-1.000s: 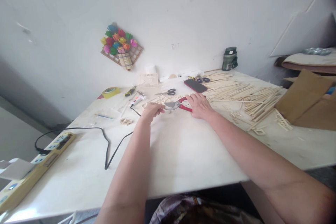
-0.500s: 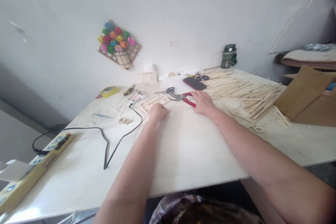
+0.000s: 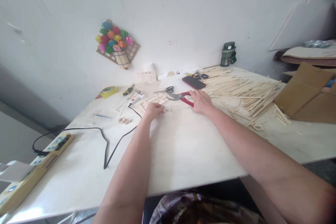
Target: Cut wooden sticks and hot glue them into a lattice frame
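My right hand (image 3: 201,102) rests on the table, closed around the red handles of a pair of pruning shears (image 3: 181,97). Their curved grey blades are apart and point left. Close to the blade tips, my left hand (image 3: 154,110) has its fingers pinched low over the tabletop. Tiny wood bits (image 3: 168,110) lie by its fingertips; whatever is in the pinch is too small to make out. Just behind that hand is a flat lattice frame of pale sticks (image 3: 154,100), partly covered. Black-handled scissors (image 3: 169,90) lie beyond the shears.
A glue gun (image 3: 137,97) lies left, its black cord running to a power strip (image 3: 49,157). Many thin wooden sticks (image 3: 244,91) spread on the right, near a cardboard box (image 3: 301,94). A phone (image 3: 193,82), tape roll (image 3: 109,91) and green bottle (image 3: 228,55) stand farther back.
My left hand has shifted slightly left and its fingers have come into view, with small wood bits showing beside them. My right hand stays on the shears.
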The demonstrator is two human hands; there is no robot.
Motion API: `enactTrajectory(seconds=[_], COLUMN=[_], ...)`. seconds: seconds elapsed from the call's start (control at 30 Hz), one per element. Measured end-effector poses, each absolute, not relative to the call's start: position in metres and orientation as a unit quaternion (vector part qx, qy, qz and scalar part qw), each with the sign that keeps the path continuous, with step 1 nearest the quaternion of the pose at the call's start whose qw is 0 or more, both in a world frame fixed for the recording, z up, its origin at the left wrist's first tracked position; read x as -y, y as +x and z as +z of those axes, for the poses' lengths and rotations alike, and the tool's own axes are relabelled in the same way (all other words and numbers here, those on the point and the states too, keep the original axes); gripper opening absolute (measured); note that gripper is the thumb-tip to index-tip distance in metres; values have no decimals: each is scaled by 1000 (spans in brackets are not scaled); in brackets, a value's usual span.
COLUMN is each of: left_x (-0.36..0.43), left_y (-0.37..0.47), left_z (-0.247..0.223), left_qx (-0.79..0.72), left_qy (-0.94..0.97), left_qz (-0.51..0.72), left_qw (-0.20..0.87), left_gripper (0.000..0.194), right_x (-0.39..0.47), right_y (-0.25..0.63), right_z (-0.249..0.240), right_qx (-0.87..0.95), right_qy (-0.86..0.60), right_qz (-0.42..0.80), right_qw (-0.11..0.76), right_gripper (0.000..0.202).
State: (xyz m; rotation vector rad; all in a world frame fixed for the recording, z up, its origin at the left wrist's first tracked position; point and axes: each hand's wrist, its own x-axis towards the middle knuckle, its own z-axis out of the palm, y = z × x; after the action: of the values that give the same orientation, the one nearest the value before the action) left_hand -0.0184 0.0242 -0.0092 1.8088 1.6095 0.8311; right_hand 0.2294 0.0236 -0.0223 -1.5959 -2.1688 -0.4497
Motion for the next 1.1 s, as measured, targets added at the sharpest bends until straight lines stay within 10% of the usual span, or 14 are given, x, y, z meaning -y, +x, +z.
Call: enactTrajectory(seconds=[1.1], left_x=[-11], left_y=[-6], left_z=[4], left_qx=[-442], left_qy=[636], left_qz=[456], left_qw=[438], left_gripper=[39], right_x=[-13], right_y=[214], right_z=[-13], right_qx=[811], right_qy=[-554], right_qz=[-9], right_qw=[190], right_gripper=[63])
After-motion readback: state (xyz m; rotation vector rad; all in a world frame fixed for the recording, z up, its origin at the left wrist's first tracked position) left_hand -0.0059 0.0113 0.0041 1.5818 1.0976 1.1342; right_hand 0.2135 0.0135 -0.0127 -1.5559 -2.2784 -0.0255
